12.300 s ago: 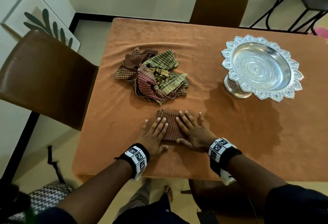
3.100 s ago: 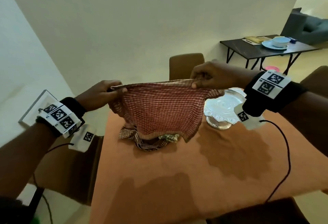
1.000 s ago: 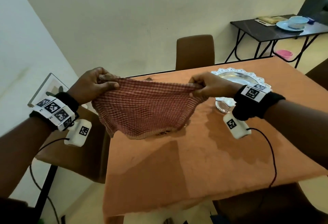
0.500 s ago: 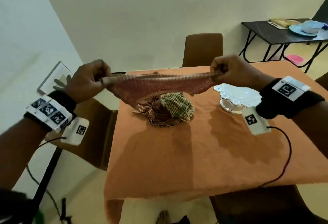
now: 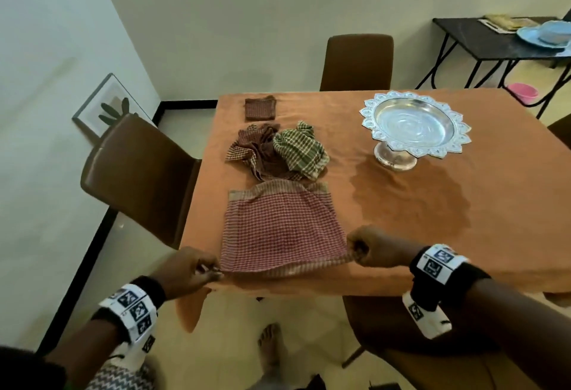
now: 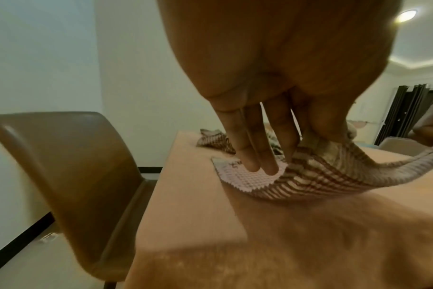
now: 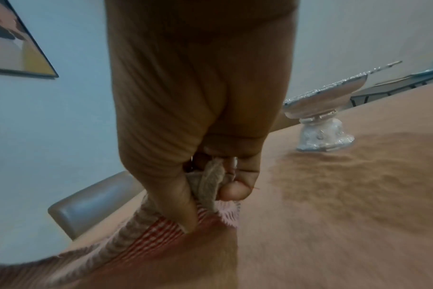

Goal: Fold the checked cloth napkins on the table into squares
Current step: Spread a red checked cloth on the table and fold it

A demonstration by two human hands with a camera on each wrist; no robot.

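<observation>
Red-and-white checked cloth napkin (image 5: 282,229) spread at table's (image 5: 417,235) 6 o'clock edge, left hand (image 5: 185,270) and right hand (image 5: 375,246) each pinching a near corner; crumpled napkin pile (image 5: 278,151) at 12 o'clock.

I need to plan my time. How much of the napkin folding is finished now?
Done: one folded napkin lies square at the far table edge. In hand: the left hand and right hand pinch the near corners of a red checked napkin, spread flat, unfolded. Left: that one and the crumpled pile.
</observation>
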